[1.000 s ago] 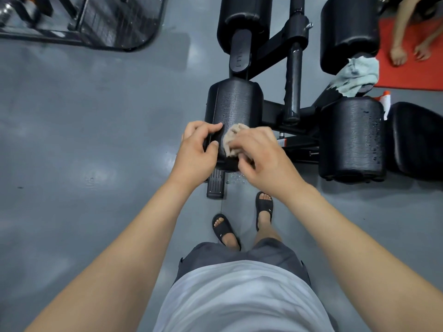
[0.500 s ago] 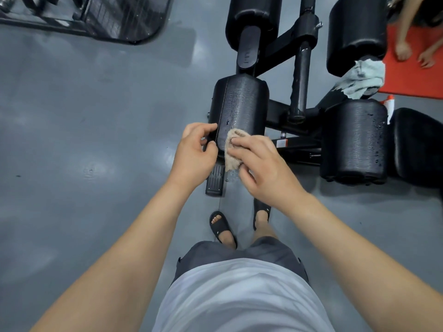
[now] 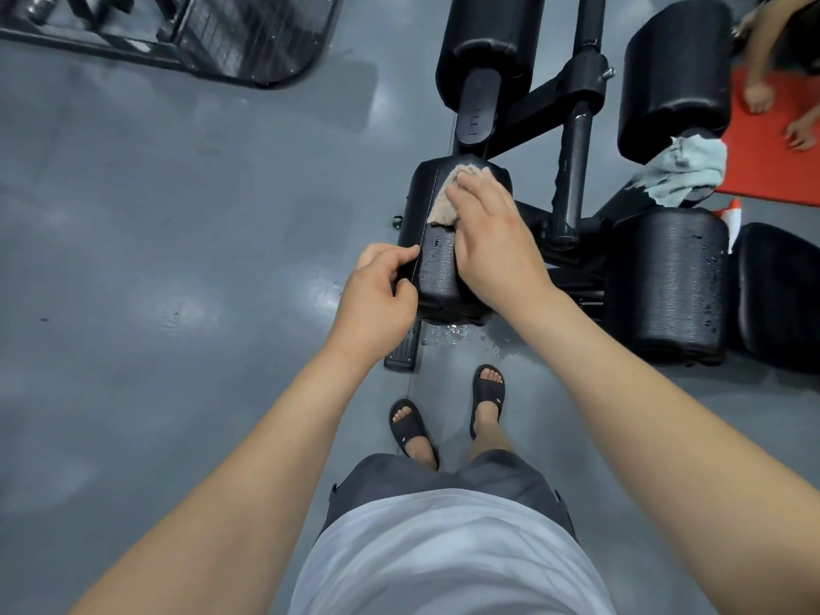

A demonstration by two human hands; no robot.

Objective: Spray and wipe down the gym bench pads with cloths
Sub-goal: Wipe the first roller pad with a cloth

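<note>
A black roller pad [image 3: 437, 268] of the gym bench lies in front of me, wet on its near part. My right hand [image 3: 492, 241] lies flat on a beige cloth [image 3: 443, 201] and presses it onto the pad's far half. My left hand [image 3: 381, 295] grips the pad's near left edge, fingers curled round it. A second wet roller pad [image 3: 665, 286] sits to the right. A pale green cloth [image 3: 683, 170] is draped on the frame between the right-hand pads.
Two more black pads [image 3: 483, 42] [image 3: 674, 77] stand further back on the black steel frame [image 3: 572, 170]. A seat pad [image 3: 781, 290] is at the far right. Another person's hands rest on a red mat [image 3: 772, 148]. A metal rack [image 3: 230, 33] stands top left. Water is pooled on the floor [image 3: 448, 335].
My right hand has slid the beige cloth from the pad's near end up to its far end and flattened out. My left hand keeps its grip on the left edge.
</note>
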